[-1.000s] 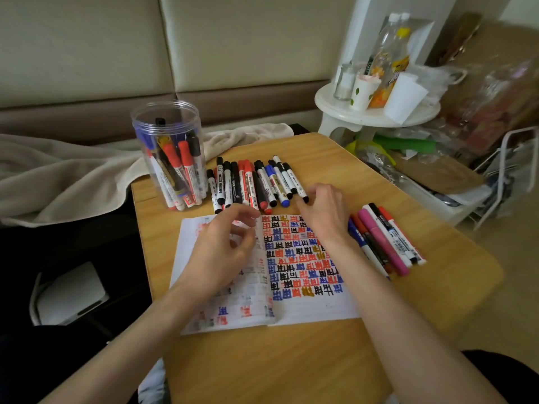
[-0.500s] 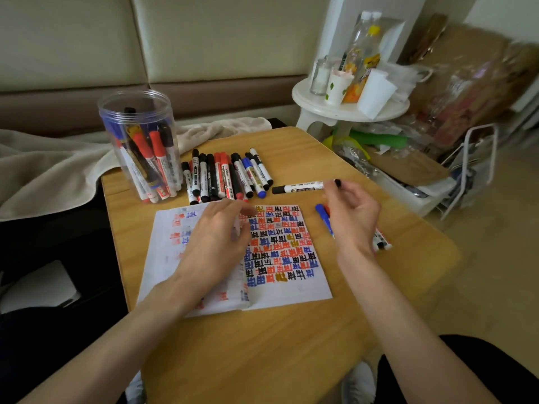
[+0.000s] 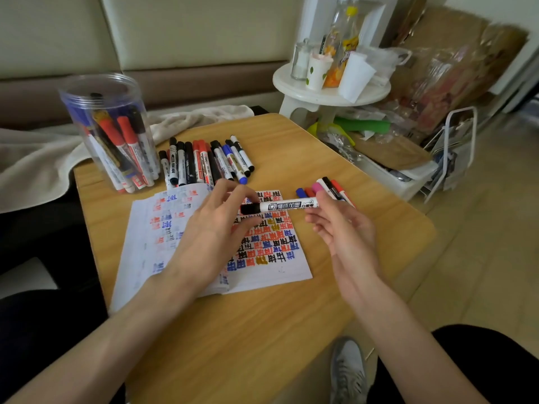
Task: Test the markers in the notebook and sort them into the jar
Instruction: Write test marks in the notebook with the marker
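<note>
Head view: marker [image 3: 287, 205] in right hand [image 3: 347, 237]

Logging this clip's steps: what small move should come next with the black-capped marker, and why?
Probably pull off the black cap: the left hand pinches it while the right hand holds the marker above the notebook, not yet tested.

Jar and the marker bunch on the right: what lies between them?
The head view shows a row of markers lying there, then bare table.
</note>
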`<state>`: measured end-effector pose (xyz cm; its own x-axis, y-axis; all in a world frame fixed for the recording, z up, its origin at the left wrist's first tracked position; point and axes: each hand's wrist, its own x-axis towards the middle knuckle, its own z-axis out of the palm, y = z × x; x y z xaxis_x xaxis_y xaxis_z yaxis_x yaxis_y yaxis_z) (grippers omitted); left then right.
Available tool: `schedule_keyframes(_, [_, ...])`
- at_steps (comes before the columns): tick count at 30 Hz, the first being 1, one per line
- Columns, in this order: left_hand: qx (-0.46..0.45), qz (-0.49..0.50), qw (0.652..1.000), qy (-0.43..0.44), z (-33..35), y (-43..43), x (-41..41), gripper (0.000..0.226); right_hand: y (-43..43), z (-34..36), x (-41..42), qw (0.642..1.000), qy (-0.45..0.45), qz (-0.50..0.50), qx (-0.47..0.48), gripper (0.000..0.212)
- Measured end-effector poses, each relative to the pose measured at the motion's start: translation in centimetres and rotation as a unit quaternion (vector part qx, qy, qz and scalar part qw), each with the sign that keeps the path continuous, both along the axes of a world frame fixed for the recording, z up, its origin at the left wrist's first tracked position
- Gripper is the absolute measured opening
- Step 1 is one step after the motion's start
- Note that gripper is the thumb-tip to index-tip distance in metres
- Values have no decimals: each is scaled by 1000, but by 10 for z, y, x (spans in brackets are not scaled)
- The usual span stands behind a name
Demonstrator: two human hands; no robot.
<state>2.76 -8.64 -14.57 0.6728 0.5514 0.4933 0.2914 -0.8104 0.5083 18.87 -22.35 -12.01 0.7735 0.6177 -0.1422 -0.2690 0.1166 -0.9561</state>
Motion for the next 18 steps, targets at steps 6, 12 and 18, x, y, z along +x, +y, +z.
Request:
schedule_keyframes(6, [31,-53,998,20,-1,-3,0,31,-3,-8,-5,999,3,41,-25,36])
schedule_keyframes(12, [44,-98,993,49,-4,-7,-1,36,-1,-19,-20,991,-82,89,-60,32])
schedule_keyframes(18, [33,-99,993,49,-4,-7,-3,29,1,-23,-23,988,-101,93,-76,33])
